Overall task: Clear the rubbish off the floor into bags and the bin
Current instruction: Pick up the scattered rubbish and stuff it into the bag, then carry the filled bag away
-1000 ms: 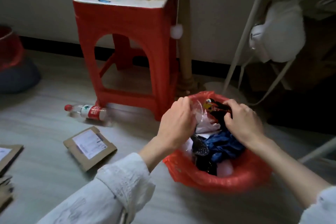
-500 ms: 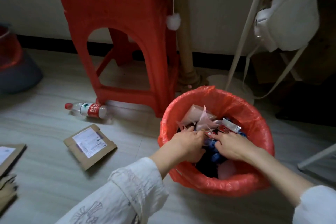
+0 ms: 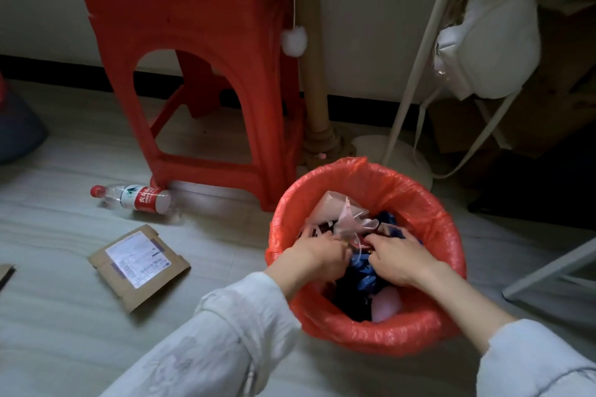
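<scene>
The bin (image 3: 364, 325), lined with a red bag (image 3: 322, 190), stands on the floor (image 3: 64, 316) just right of the red stool (image 3: 200, 51). It holds crumpled rubbish (image 3: 346, 214) (pale wrappers on top, blue and black plastic under them). Both hands are down inside it: the left hand (image 3: 317, 253) and the right hand (image 3: 398, 256) press into the heap with fingers curled, but whether either grip is clamped on a piece I cannot tell. Still on the floor lie a clear plastic bottle (image 3: 134, 198) on its side by the stool's leg, and nearer, a flattened cardboard mailer (image 3: 140, 263) with a white label.
</scene>
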The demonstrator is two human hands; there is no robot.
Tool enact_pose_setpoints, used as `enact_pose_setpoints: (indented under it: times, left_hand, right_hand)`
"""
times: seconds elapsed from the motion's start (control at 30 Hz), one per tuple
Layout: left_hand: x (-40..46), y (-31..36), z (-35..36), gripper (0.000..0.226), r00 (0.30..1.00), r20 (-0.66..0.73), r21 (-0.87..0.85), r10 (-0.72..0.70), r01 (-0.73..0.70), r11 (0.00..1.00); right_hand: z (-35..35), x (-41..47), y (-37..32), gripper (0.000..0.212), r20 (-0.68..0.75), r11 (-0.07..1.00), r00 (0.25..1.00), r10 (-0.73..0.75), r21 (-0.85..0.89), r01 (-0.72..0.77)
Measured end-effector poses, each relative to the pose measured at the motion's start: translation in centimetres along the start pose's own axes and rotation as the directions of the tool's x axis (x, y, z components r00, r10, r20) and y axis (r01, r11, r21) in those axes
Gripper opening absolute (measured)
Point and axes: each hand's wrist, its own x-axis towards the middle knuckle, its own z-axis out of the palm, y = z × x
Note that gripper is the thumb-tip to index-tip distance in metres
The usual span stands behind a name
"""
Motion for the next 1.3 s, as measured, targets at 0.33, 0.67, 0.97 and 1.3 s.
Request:
enact_pose_setpoints:
  times: [0.33, 0.67, 0.97, 1.3]
  left_hand:
    - [-2.6, -3.1, -3.7, 0.041, 0.731, -0.648, -0.228, -0.214, 0.081, 0.97]
    - [-8.5, -3.0, -4.9, 0.034, 0.831, 0.11, -0.955, -0.546, 0.24, 0.173]
    - [-22.4, -0.8, -13.4, 0.034, 0.744, 0.266, -0.93, -0.613, 0.366, 0.042]
    - [-40.5, 6.2, -26.4, 0.045, 0.729, 0.344, -0.92, -0.591, 0.389, -0.056]
  right_hand:
    - [-4.7, -1.9, 1.9, 0.032, -0.566, 0.977, 0.804, 0.184, 0.192, -0.089]
    - [-4.7, -6.1, 1.5, 0.046, 0.025, 0.686, 0.827, 0.561, 0.544, -0.482]
    - [-13.1, -18.0, -3.9, 0.048, 0.27, 0.55, 0.831, 0.487, 0.643, -0.532]
    - [-26.2, -35.7, -8.8, 0.048, 0.331, 0.388, 0.794, 0.509, 0.735, -0.555]
